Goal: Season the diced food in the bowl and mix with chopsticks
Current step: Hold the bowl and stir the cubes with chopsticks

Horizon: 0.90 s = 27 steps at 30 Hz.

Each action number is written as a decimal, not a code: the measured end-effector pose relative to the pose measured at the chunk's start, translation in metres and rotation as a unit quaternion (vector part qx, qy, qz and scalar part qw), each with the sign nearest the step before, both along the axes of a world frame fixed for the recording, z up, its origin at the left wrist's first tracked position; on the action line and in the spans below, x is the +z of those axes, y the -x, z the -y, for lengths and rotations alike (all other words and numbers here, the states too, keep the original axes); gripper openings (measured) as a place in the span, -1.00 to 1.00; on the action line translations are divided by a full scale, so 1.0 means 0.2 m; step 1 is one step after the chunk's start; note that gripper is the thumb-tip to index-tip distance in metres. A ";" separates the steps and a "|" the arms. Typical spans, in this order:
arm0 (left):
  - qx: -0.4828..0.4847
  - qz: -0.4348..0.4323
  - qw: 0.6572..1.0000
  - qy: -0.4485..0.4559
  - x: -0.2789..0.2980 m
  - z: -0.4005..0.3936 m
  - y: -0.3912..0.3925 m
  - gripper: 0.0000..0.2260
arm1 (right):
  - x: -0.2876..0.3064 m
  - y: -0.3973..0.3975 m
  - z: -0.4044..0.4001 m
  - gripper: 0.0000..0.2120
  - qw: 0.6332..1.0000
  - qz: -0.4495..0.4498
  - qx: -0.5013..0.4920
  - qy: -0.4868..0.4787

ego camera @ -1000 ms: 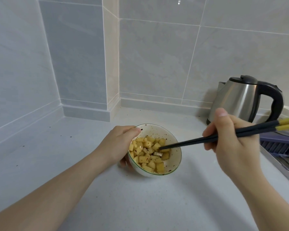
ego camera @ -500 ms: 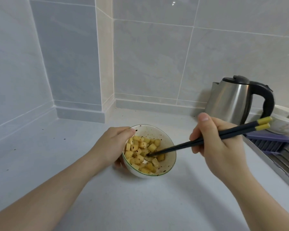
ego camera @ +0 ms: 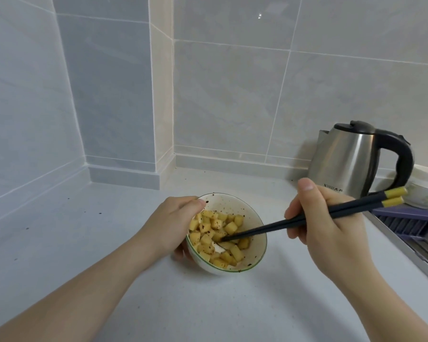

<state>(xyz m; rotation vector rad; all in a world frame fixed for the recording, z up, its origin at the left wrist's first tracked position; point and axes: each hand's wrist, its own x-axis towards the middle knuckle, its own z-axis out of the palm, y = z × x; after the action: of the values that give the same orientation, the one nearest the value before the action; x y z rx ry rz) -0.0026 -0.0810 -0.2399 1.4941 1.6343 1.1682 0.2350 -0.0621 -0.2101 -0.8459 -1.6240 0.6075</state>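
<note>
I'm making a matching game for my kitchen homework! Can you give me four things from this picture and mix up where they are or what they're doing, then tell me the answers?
Things:
1. chopsticks
2. kettle
3. left hand
4. diced food

States:
A. stands by the wall at the right
B. yellow, speckled, inside the bowl
C. held in the right hand, tips in the bowl
D. grips the bowl's rim

Pairs: 1-C, 2-A, 3-D, 4-B
</note>
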 end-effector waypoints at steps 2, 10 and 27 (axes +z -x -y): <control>0.000 0.003 1.000 0.000 0.01 0.01 0.00 -0.51 | 0.02 -0.01 -0.01 -0.48 1.000 -0.003 -0.005 0.011; 0.015 -0.012 1.000 0.004 0.01 0.00 -0.01 -0.60 | -0.02 0.03 0.01 -0.52 0.999 0.014 0.030 -0.028; 0.011 0.001 1.000 0.012 0.01 0.00 -0.01 -0.61 | -0.01 0.00 0.00 -0.53 0.994 0.062 -0.012 -0.087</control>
<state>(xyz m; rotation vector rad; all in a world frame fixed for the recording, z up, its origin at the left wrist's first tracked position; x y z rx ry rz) -0.0009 -0.0814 -0.2387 1.4632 1.6605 1.1581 0.2343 -0.0620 -0.2112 -0.7867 -1.7494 0.3960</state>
